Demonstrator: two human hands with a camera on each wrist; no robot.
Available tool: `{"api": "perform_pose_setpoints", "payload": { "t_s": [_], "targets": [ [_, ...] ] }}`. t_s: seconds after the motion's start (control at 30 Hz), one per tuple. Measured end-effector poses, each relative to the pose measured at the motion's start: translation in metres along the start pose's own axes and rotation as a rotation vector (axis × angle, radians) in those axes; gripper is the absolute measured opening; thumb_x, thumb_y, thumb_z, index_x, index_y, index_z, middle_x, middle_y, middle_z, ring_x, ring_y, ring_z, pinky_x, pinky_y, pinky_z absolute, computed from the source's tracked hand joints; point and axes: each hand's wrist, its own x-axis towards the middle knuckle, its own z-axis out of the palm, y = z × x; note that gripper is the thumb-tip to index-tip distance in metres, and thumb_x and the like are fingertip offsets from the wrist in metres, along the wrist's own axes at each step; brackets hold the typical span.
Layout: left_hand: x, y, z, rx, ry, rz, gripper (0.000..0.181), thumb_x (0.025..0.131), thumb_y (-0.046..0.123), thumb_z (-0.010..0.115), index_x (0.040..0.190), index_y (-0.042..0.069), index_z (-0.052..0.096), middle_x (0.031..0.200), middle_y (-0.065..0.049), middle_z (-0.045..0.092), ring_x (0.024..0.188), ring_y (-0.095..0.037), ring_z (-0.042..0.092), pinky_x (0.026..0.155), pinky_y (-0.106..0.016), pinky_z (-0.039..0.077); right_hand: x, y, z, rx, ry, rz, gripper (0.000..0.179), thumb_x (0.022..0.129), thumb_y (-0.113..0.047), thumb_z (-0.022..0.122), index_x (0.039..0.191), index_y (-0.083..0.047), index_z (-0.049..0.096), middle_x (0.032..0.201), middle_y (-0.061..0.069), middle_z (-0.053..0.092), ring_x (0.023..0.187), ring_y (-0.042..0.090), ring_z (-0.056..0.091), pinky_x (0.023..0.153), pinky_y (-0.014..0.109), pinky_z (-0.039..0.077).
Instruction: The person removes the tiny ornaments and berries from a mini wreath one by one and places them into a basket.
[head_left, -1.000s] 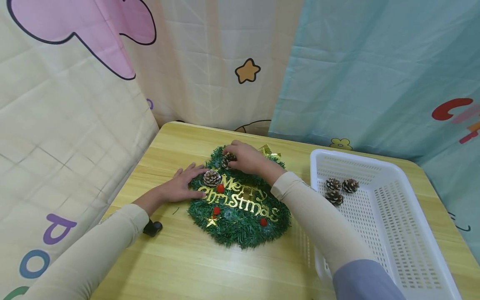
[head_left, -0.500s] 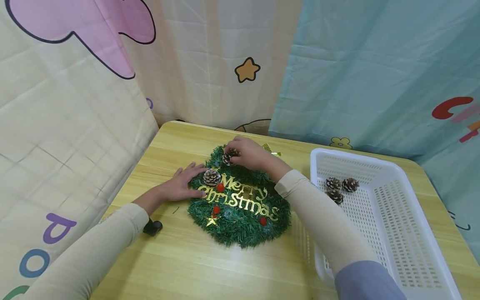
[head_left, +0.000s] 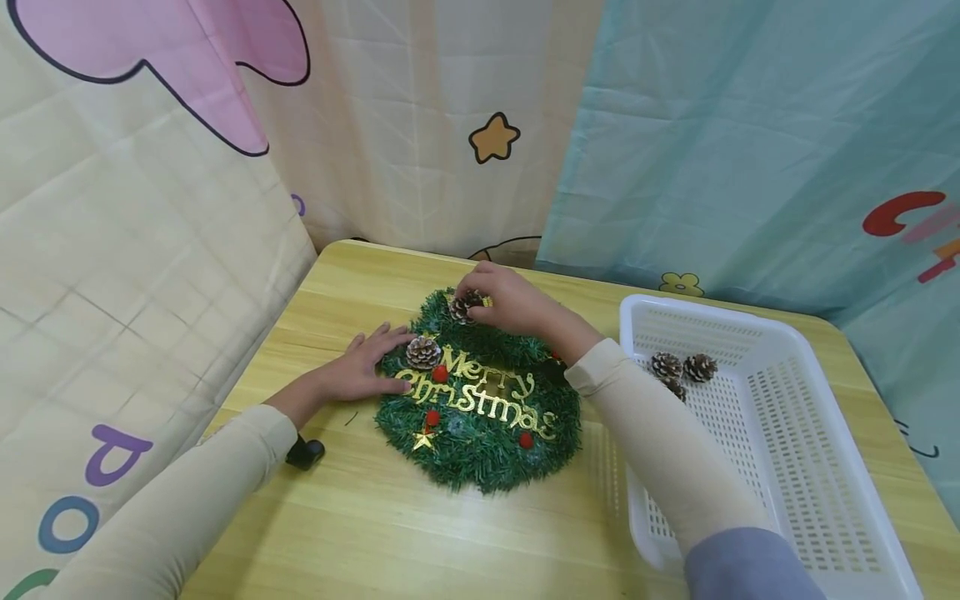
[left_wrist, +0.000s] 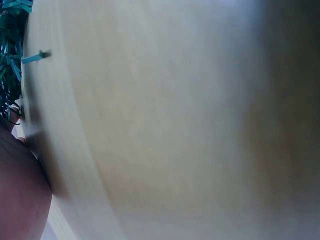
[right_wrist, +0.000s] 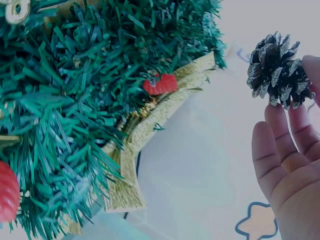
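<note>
A green tinsel Christmas wreath (head_left: pixel 487 462) lies on the table, with gold "Merry Christmas" lettering (head_left: pixel 476 400), red berries and a gold star (head_left: pixel 423 439). My left hand (head_left: pixel 363 367) rests at its left edge, fingers spread. In the left wrist view only a dark blurred part of that hand (left_wrist: pixel 22 192) shows. Between thumb and fingertips my right hand (head_left: pixel 513 304) pinches a pine cone (right_wrist: pixel 277 72), held over the wreath's far side. Another pine cone (head_left: pixel 423 353) sits on the wreath's left side. A gold ribbon bow (right_wrist: pixel 165 102) shows in the right wrist view.
To the right stands a white perforated plastic basket (head_left: pixel 813 467) holding several pine cones (head_left: pixel 701 367), one partly hidden by my right sleeve. A small black object (head_left: pixel 305 454) lies beside my left wrist. Printed curtains (head_left: pixel 420 125) hang behind and left of the wooden table (head_left: pixel 420 542).
My right hand has shifted slightly right and toward the table's far edge with the pine cone. The left hand and the wreath have stayed in place.
</note>
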Motion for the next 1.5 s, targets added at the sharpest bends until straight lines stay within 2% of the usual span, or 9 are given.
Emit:
{"api": "perform_pose_setpoints", "payload": {
  "t_s": [0.4,0.63,0.87,1.13,1.5],
  "targets": [
    [0.001,0.001,0.0,-0.003,0.002,0.002,0.085,0.089,0.049,0.069,0.157,0.017,0.03,0.164,-0.013,0.018,0.15,-0.037,-0.002,0.113,-0.063,-0.008,-0.024,-0.012,-0.021,-0.02,0.009,-0.046,0.024,0.097,-0.013,0.064,0.121,-0.01,0.067,0.116,0.006,0.056,0.095,0.021,0.056,0.084,0.038,0.047],
    [0.0,0.001,0.0,-0.005,0.004,0.003,0.085,0.09,0.048,0.069,0.157,0.016,0.029,0.164,-0.013,0.017,0.15,-0.037,-0.002,0.113,-0.063,-0.008,-0.038,-0.018,-0.031,-0.044,0.018,-0.073,0.024,0.096,-0.012,0.067,0.119,-0.009,0.067,0.115,0.007,0.056,0.096,0.02,0.056,0.084,0.038,0.049],
    [0.0,0.001,0.001,-0.009,-0.002,0.005,0.084,0.09,0.049,0.068,0.158,0.018,0.029,0.164,-0.012,0.017,0.151,-0.036,-0.002,0.114,-0.063,-0.008,-0.054,-0.02,-0.036,-0.065,0.02,-0.083,0.025,0.095,-0.011,0.069,0.12,-0.008,0.067,0.112,0.007,0.055,0.092,0.021,0.057,0.077,0.036,0.049],
    [0.0,0.001,0.001,-0.006,-0.002,0.005,0.084,0.09,0.049,0.068,0.158,0.019,0.028,0.164,-0.012,0.016,0.151,-0.036,-0.001,0.114,-0.063,-0.007,-0.073,-0.017,-0.045,-0.098,0.07,-0.128,0.025,0.093,-0.008,0.07,0.117,-0.009,0.069,0.109,0.006,0.056,0.092,0.019,0.057,0.077,0.037,0.049],
    [0.0,0.002,0.0,0.003,0.004,0.016,0.084,0.09,0.047,0.069,0.157,0.016,0.029,0.164,-0.015,0.017,0.15,-0.038,-0.001,0.113,-0.064,-0.007,-0.107,0.0,-0.06,-0.132,0.137,-0.075,0.024,0.092,-0.005,0.071,0.116,-0.008,0.069,0.109,0.006,0.057,0.091,0.02,0.058,0.077,0.039,0.049]
  ]
}}
